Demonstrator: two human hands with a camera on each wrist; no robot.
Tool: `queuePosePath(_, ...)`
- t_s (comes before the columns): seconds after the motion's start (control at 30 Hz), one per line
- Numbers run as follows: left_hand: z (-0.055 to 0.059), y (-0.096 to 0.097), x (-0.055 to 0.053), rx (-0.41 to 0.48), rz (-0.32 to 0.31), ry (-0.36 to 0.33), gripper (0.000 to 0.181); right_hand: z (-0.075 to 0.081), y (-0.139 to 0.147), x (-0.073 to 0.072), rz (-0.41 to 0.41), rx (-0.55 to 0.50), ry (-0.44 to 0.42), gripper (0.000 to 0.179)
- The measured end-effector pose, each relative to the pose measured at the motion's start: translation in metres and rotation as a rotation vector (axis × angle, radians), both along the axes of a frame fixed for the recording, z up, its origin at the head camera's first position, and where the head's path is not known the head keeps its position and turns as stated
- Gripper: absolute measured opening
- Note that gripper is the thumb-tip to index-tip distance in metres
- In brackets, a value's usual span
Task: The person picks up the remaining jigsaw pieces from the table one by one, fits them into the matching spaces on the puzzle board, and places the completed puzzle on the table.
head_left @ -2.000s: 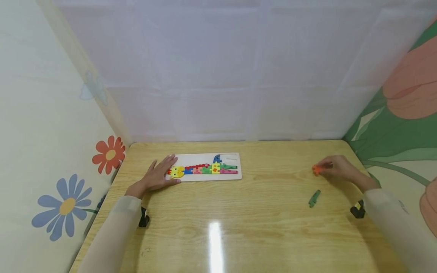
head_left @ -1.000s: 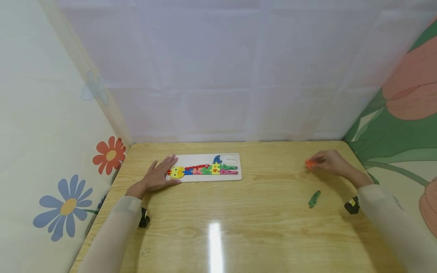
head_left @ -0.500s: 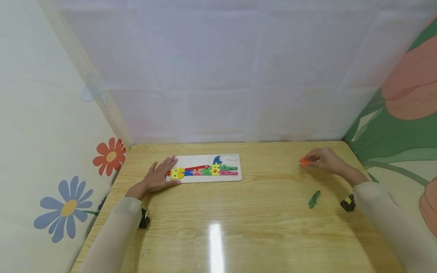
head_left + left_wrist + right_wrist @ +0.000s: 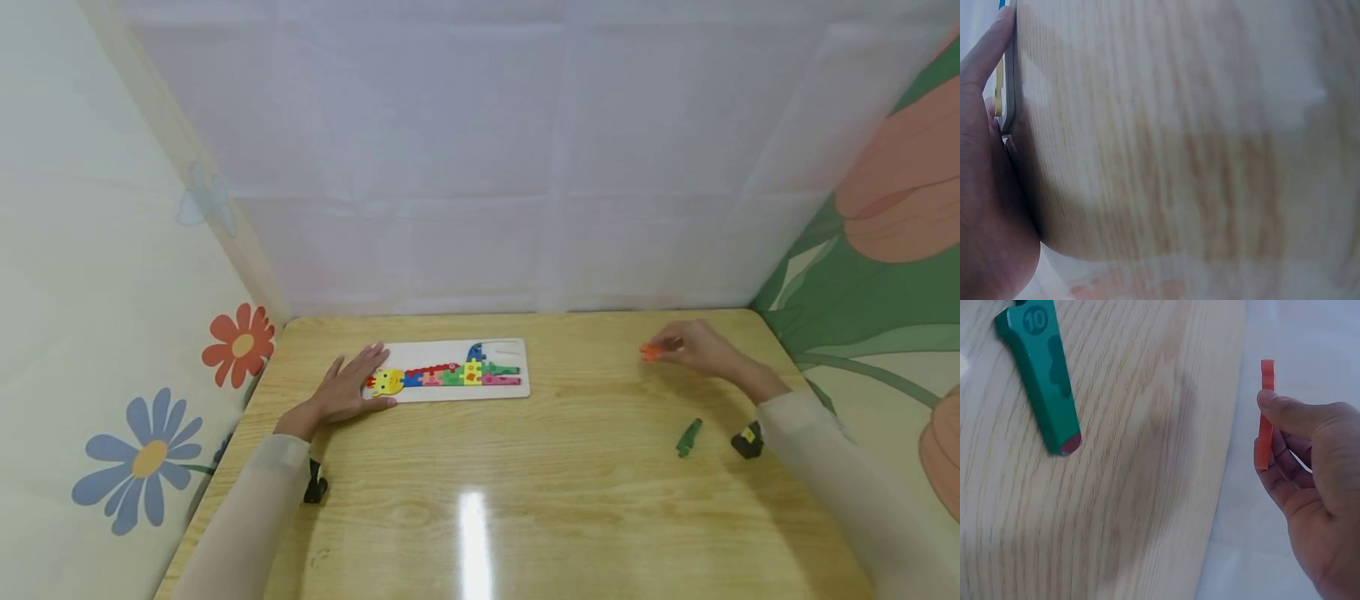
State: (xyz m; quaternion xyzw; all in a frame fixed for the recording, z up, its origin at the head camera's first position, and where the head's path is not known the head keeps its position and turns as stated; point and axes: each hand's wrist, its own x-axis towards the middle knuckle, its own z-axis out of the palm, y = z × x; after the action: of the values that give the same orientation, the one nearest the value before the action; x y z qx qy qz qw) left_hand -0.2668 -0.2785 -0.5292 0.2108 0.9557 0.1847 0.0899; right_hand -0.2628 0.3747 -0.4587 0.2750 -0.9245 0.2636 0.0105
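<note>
My left hand [image 4: 345,387] rests with spread, fairly straight fingers on the left end of a white puzzle board [image 4: 427,352], over the edge beside the yellow giraffe head [image 4: 388,381]. Coloured giraffe pieces lie in a row along the board. In the left wrist view the thumb [image 4: 985,59] lies along the board's edge. Over the table's right side, my right hand [image 4: 693,346] pinches an orange puzzle piece [image 4: 1264,444] between thumb and fingers, held up on edge. A green puzzle piece [image 4: 688,438] printed with a 10 lies on the table, nearer the body than that hand.
The wooden table [image 4: 585,483] has a bright light reflection near its front. A white cloth backdrop [image 4: 480,167] hangs behind its far edge. Flower-printed panels stand at the left and right. Black wrist cameras [image 4: 747,440] hang below both wrists.
The right hand moves left and slightly away from the body, carrying the orange puzzle piece. The left hand, the board and the green puzzle piece stay in place.
</note>
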Motion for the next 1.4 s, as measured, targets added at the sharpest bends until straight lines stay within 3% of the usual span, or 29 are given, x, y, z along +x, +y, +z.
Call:
queuePosePath(0.53, 0.002, 0.0, 0.0, 0.002, -0.006, 0.001, 0.105, 0.0, -0.025, -0.008, 0.045, -0.022, -0.02, 0.018)
queuePosePath(1.1, -0.003, -0.002, -0.001, 0.001, -0.008, 0.008, 0.105, 0.0, -0.051, -0.017, 0.08, -0.029, 0.031, 0.02)
queuePosePath(1.4, -0.002, -0.002, 0.0, 0.004, -0.014, 0.008, 0.104, 0.001, -0.062, -0.021, 0.089, -0.057, 0.004, 0.021)
